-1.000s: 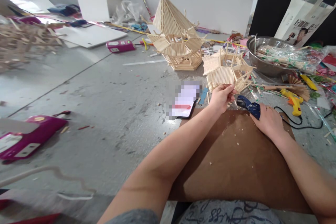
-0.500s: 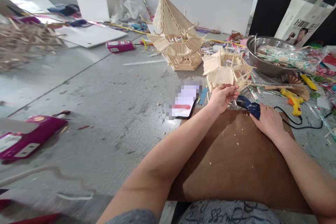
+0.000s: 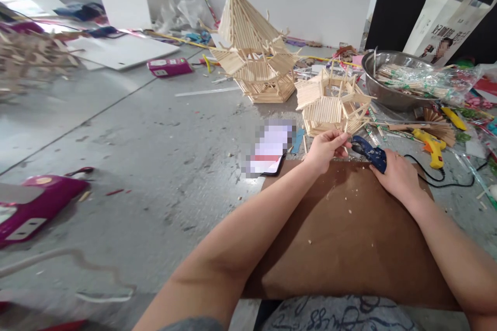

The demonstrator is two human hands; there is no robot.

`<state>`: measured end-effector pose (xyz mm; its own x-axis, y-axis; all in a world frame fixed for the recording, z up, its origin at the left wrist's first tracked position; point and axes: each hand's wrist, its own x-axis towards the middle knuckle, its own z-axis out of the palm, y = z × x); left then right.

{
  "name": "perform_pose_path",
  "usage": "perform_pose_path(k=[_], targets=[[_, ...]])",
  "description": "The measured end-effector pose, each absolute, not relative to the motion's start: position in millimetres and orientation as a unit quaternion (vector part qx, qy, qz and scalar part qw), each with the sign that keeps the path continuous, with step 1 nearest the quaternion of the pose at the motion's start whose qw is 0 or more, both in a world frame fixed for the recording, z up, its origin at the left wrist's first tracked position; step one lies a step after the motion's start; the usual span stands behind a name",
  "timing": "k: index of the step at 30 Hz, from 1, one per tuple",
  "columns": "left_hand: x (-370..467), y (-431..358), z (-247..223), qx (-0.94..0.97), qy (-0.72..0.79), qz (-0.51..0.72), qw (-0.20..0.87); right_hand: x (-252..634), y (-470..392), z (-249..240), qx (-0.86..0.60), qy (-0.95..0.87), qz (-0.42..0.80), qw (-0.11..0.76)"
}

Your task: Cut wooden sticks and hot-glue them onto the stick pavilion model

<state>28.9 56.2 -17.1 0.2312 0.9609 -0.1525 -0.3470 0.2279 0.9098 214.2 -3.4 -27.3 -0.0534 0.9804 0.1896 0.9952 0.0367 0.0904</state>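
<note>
My left hand [image 3: 330, 149] pinches a thin wooden stick [image 3: 346, 129] upright, just in front of a small six-sided stick structure [image 3: 324, 108]. To its right, my right hand [image 3: 398, 173] is wrapped round dark blue cutters [image 3: 368, 153], whose jaws point left toward the fingers of my left hand. Both hands are above the far edge of a brown board [image 3: 337, 232]. Behind and to the left stands a taller stick pagoda [image 3: 260, 70] with a pointed roof.
A phone [image 3: 272, 147] lies left of my left hand. At the right are a yellow glue gun [image 3: 430, 147] with its cord, a metal bowl [image 3: 388, 95] of wrapped sticks and a white bag [image 3: 442, 23]. Purple power strips [image 3: 42, 204] lie at the left.
The view has shifted slightly, moving the surroundings left. My left hand has drawn slightly down and left from the cutters, and the stick in its fingers now shows upright.
</note>
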Motion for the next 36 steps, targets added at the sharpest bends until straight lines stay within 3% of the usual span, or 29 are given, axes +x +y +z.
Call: perform_pose_path(k=[8,13,36], targets=[[30,49,-28,0.632,0.426,0.444,0.471,230,3,-18,-0.663,-0.736,0.009,0.137],[25,51,-26,0.689,0.412,0.43,0.413,237,5,-12,-0.644,-0.747,0.044,0.157],[27,41,-16,0.661,0.39,0.419,0.485,224,-2,-10,-0.642,-0.755,0.03,0.133]])
